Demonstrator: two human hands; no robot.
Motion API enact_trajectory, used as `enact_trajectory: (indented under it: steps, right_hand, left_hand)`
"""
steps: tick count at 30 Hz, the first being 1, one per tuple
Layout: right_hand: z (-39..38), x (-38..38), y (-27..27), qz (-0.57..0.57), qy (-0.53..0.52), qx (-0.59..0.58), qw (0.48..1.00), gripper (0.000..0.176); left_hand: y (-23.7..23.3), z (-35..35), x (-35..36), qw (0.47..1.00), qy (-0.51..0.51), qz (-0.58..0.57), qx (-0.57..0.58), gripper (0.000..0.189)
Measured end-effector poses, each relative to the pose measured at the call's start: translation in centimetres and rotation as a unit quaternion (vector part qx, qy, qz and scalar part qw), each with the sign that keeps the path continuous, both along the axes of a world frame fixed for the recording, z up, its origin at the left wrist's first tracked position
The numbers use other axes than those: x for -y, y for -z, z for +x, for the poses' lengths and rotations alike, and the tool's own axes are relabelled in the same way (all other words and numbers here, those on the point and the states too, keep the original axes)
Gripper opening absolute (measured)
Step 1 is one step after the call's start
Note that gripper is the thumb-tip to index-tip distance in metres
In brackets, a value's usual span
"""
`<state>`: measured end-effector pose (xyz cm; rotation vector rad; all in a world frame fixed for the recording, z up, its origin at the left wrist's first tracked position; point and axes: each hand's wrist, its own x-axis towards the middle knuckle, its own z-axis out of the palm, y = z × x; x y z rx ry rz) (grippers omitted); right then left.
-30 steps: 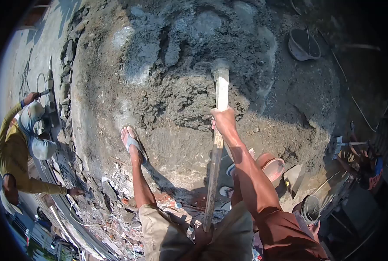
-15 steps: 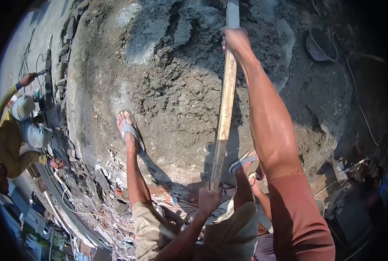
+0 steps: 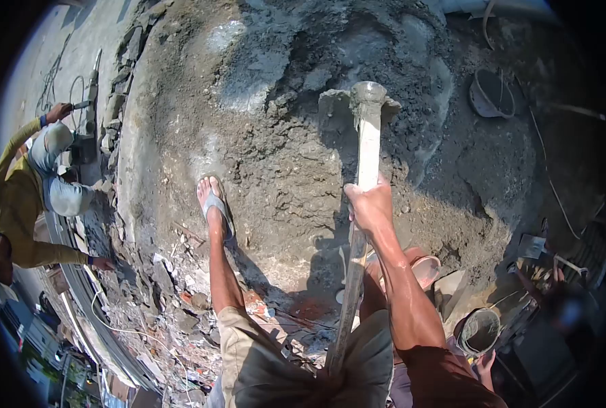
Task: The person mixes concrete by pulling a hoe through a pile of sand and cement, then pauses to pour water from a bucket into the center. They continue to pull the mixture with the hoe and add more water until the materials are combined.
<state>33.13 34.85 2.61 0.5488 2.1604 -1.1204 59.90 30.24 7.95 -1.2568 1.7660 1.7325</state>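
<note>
A hoe (image 3: 369, 153) with a long wooden handle stretches from my lap up the middle of the view. Wet grey mortar coats its head and blade (image 3: 335, 109). My right hand (image 3: 372, 207) is wrapped round the upper handle, below the head. Down at the handle's lower end, close to my shorts, my left hand (image 3: 331, 381) grips in deep shadow, its fingers hardly visible. Beneath the hoe spreads a heap of wet mortar (image 3: 289, 170), rough and lumpy. My sandalled left foot (image 3: 212, 200) stands at its edge.
On the left a person in a yellow top (image 3: 21, 197) crouches by broken stones. A black bucket (image 3: 491, 95) lies at upper right. Lower right, a person's hand (image 3: 485, 367) is by a mortar-smeared bucket (image 3: 478, 332). Rubble (image 3: 174, 299) covers the lower left ground.
The hoe has been drawn back towards me, bringing its head into view. My right hand has come down with it, and my left hand is lower, near my lap. Buckets now show at lower right.
</note>
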Motion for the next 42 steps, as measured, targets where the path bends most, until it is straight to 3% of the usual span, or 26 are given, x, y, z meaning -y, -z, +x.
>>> enact_trajectory:
  steps: [3, 4, 5, 6, 7, 8, 10, 11, 12, 15, 18, 19, 20, 22, 24, 26, 28, 31, 33, 34, 35, 39, 42]
  right_hand:
    - [-7.3, 5.8, -5.0, -0.147, -0.012, -0.075, 0.986, 0.016]
    - [-9.9, 7.5, -4.4, -0.198, -0.037, -0.102, 0.974, 0.016]
    - [-12.4, 9.5, -3.7, -0.214, -0.052, -0.101, 0.97, 0.015]
    - [-14.5, 11.1, -1.7, -0.203, -0.096, -0.117, 0.967, 0.017]
    - [-16.2, 12.6, 0.6, -0.179, -0.106, -0.123, 0.97, 0.021]
    - [-16.9, 13.4, 3.1, -0.156, -0.122, -0.097, 0.975, 0.024]
    - [-15.2, 13.0, 8.3, -0.074, -0.161, -0.086, 0.98, 0.028]
    - [-13.3, 11.4, 10.9, -0.01, -0.184, -0.096, 0.978, 0.03]
    - [-11.8, 9.4, 12.0, -0.01, -0.167, -0.031, 0.985, 0.03]
    - [-7.8, 3.2, 10.9, -0.012, -0.138, 0.085, 0.987, 0.034]
    - [-4.3, -4.7, 9.7, 0.039, -0.057, 0.119, 0.991, 0.037]
    - [-3.8, -7.3, 9.7, 0.051, -0.086, 0.103, 0.99, 0.04]
    - [-3.5, -9.2, 9.0, 0.032, -0.03, 0.094, 0.995, 0.039]
    - [-5.8, -9.7, 2.9, -0.038, 0.071, 0.05, 0.995, 0.023]
    - [-9.2, -10.1, -2.0, -0.088, 0.097, -0.031, 0.991, 0.016]
    - [-14.3, -10.0, -4.0, -0.125, 0.136, -0.107, 0.977, 0.012]
    - [-20.5, -9.8, -1.5, -0.131, 0.167, -0.16, 0.964, 0.01]
    - [-26.5, -9.5, 6.8, -0.136, 0.17, -0.191, 0.957, 0.012]
    - [-23.7, -8.7, 11.3, -0.048, 0.143, -0.138, 0.979, 0.016]
    - [-21.5, -8.0, 12.2, -0.035, 0.161, -0.11, 0.98, 0.017]
    - [-19.3, -7.1, 12.3, -0.025, 0.176, -0.086, 0.98, 0.018]
    - [-9.9, -6.2, 12.3, -0.003, 0.124, -0.044, 0.991, 0.017]
    - [-2.0, -5.5, 10.1, -0.048, 0.173, 0.024, 0.984, 0.013]
  left_hand:
    - [0.2, 1.6, -3.4, 0.998, 0.068, -0.014, 0.005, 0.03]
    - [1.0, 2.8, -5.4, 0.991, 0.118, -0.057, -0.023, 0.029]
    - [1.8, 4.8, -9.0, 0.951, 0.225, -0.187, -0.102, 0.029]
    - [2.3, 1.9, -8.4, 0.992, 0.126, -0.026, 0.014, 0.029]
    - [2.9, -1.2, -8.2, 0.982, 0.022, 0.135, 0.131, 0.032]
    - [4.6, 0.8, -10.9, 0.981, 0.033, 0.135, 0.134, 0.032]
    - [9.9, 6.9, -17.5, 0.987, -0.081, 0.114, 0.077, 0.017]
    - [9.7, 4.1, -12.9, 0.991, -0.099, 0.079, 0.045, 0.018]
    - [10.3, -0.3, -6.9, 0.992, -0.115, 0.055, 0.011, 0.018]
    - [10.0, -12.3, 8.4, 0.974, -0.204, 0.019, -0.095, 0.019]
    - [9.9, -15.6, 12.0, 0.963, -0.232, 0.016, -0.133, 0.02]
    - [9.8, -15.9, 12.1, 0.964, -0.227, 0.015, -0.137, 0.02]
    - [9.4, -15.7, 12.0, 0.967, -0.219, 0.015, -0.133, 0.021]
    - [8.6, -15.8, 11.9, 0.973, -0.195, 0.013, -0.124, 0.022]
    - [7.8, -14.3, 8.6, 0.987, -0.134, 0.018, -0.084, 0.023]
    - [7.0, -9.8, 1.7, 0.999, 0.02, 0.005, -0.04, 0.024]
    - [5.2, -5.9, -5.0, 0.98, 0.2, 0.021, -0.014, 0.026]
    - [8.0, -7.1, -3.6, 0.973, 0.21, 0.089, 0.027, 0.025]
    - [7.6, -5.3, -2.4, 0.965, 0.208, 0.106, 0.12, 0.023]
    - [6.5, -3.8, -2.5, 0.974, 0.171, 0.117, 0.096, 0.018]
    - [5.1, -1.9, -3.1, 0.981, 0.132, 0.125, 0.067, 0.014]
    - [-2.1, 5.4, -4.9, 0.971, 0.117, 0.128, 0.164, 0.024]
    - [-4.6, 14.0, -4.4, 0.957, 0.169, 0.102, 0.215, 0.032]
